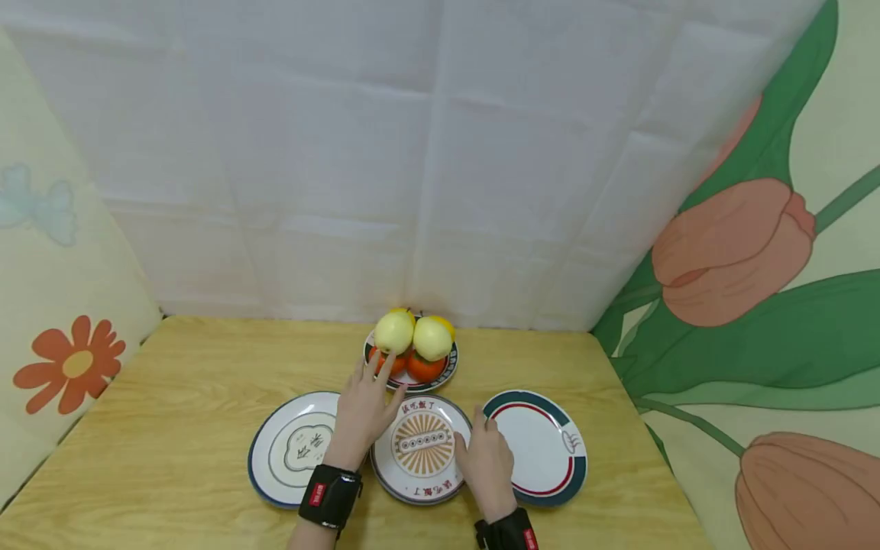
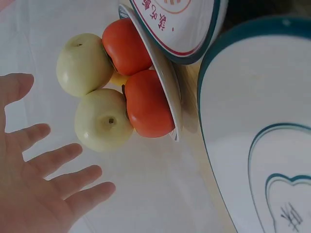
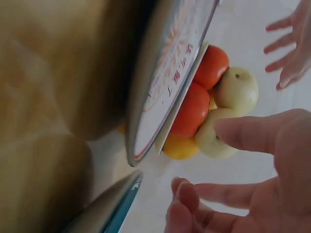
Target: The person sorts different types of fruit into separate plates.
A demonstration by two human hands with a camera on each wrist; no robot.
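Note:
A patterned plate (image 1: 452,362) at the back of the table holds two round pale-yellow pears (image 1: 432,340), two orange-red persimmons (image 1: 426,368) and yellow fruit (image 1: 449,327) behind them. My left hand (image 1: 364,409) reaches over the left and middle plates, its fingertips overlapping the near left of the fruit in the head view. In the left wrist view its fingers (image 2: 63,158) are spread, apart from the pears and gripping nothing. Above the gap between the middle and right plates hovers my right hand (image 1: 490,462), loosely bent and holding nothing.
Three plates stand in a row in front of the fruit: a blue-rimmed one (image 1: 275,435) at left, one with an orange sunburst (image 1: 422,451) in the middle, and a green-and-red-banded one (image 1: 539,451) at right. A white cloth (image 1: 412,191) hangs behind the wooden table (image 1: 186,405).

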